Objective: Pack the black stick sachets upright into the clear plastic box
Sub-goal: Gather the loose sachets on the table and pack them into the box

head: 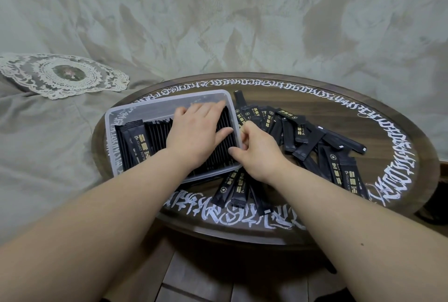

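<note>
One clear plastic box held a packed row of upright black stick sachets, too many to count; a loose pile lay beside it. Both sat on a round dark table with white lettering, against grey fabric. Left hand lay flat on the row, fingers straight; right hand gripped the box's near-right rim.
</note>
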{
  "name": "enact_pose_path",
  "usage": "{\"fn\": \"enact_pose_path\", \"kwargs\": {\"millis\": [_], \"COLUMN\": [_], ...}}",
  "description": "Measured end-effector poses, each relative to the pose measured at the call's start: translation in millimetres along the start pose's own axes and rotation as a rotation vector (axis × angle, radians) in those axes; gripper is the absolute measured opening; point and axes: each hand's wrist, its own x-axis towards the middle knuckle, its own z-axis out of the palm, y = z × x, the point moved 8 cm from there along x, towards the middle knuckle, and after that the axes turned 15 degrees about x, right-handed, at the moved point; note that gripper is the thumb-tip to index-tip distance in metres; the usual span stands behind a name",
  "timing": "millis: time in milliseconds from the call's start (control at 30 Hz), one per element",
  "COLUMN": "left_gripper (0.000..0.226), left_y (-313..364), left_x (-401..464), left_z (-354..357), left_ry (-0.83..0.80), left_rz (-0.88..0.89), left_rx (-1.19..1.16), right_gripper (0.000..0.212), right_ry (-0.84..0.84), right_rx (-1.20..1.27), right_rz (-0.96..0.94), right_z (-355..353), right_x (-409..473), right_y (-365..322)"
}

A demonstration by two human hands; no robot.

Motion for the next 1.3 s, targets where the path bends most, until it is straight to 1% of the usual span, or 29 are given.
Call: {"fn": "enact_pose_path", "kwargs": {"millis": [100, 200, 333, 433, 567, 700, 900, 1167, 1300], "left_gripper": [0.068, 0.074, 0.079, 0.078, 0.074, 0.074, 0.070, 0.068, 0.066], "left_y": [0, -3, -6, -5, -10, -13, -3, 0, 2], "left_x": [-5, -17, -24, -24, -34, -34, -35, -34, -29], "left_z": [-3, 0, 10, 8, 7, 10, 10, 10, 13], "left_ry": [0.031, 0.042, -0.058, -0.058, -0.017, -0.063, 0.005, 0.031, -0.012], "left_rz": [0.048, 0.107, 0.076, 0.084, 0.140, 0.148, 0.238, 0.247, 0.268], "left_rx": [0.006, 0.119, 0.121, 0.113, 0.178, 0.197, 0.211, 0.215, 0.224], "right_gripper": [0.025, 0.028, 0.032, 0.030, 0.034, 0.034, 0.031, 0.030, 0.025], "right_ry": [0.013, 0.015, 0.018, 0.029, 0.037, 0.037, 0.027, 0.039, 0.069], "right_rx": [0.011, 0.020, 0.040, 0.011, -0.010, 0.004, -0.013, -0.030, -0.035], "right_rz": [-0.004, -0.008, -0.008, 0.005, 0.006, 0.006, -0.016, -0.012, 0.000], "right_z": [0, 0, 0, 0, -1, 0, -1, 0, -2], "right_x": [-1, -1, -1, -1, 0, 1, -1, 2, 3], "right_y": [0, 0, -4, -4, -2, -4, -4, -4, -1]}}
